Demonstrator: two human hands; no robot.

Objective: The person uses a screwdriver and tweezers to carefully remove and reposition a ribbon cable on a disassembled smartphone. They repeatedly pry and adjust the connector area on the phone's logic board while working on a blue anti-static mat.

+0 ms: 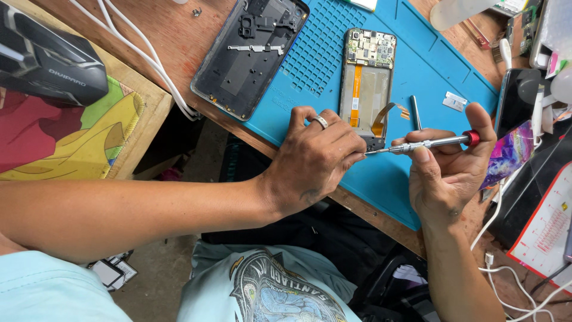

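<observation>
Held in the right hand (448,170), a slim screwdriver (420,144) is gripped, its tip met by the left hand (314,158), whose fingers are curled at the opened phone (366,83) on the blue mat (417,77).

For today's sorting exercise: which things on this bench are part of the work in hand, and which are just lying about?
In use:
left hand
right hand
screwdriver
opened phone
blue mat

Lying about:
back cover
white cables
spare metal tool
black case
plastic bottle
</observation>
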